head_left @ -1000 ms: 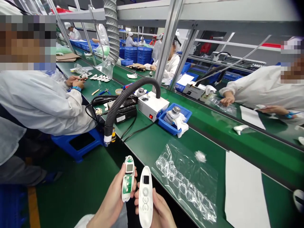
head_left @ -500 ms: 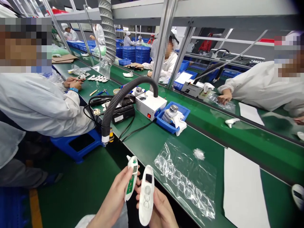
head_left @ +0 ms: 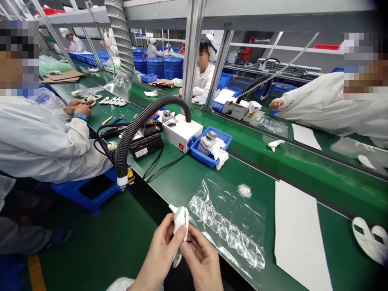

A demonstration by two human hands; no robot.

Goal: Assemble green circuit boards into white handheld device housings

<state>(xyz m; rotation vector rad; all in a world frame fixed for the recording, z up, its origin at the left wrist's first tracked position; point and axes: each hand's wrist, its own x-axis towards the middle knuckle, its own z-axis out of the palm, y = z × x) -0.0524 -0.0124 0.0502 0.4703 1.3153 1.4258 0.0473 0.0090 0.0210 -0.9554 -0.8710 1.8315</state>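
Both my hands are together at the table's near edge, around a white ear thermometer with a pointed tip. My left hand (head_left: 162, 244) is closed on its back half (head_left: 178, 218), thumb pressed on the side. My right hand (head_left: 202, 254) grips the front cover (head_left: 187, 216) and holds it against that half. A dark gap shows between the two parts near the upper end. The circuit board, window and buttons are turned out of sight. Right of my hands, a clear bubble-patterned plastic sheet (head_left: 227, 226) lies on the green table (head_left: 169, 178).
White paper (head_left: 298, 230) and white covers (head_left: 368, 238) lie to the right. Beyond the sheet stand a blue tray (head_left: 201, 157) with a bottle and a white box (head_left: 178, 131) with a black hose (head_left: 136, 125). Co-workers (head_left: 45, 137) sit left and across the conveyor (head_left: 254, 149).
The front cover and the back half, held apart before, are now brought together and turned edge-on. The view has shifted right. The co-worker's hand at right has lifted off the plastic.
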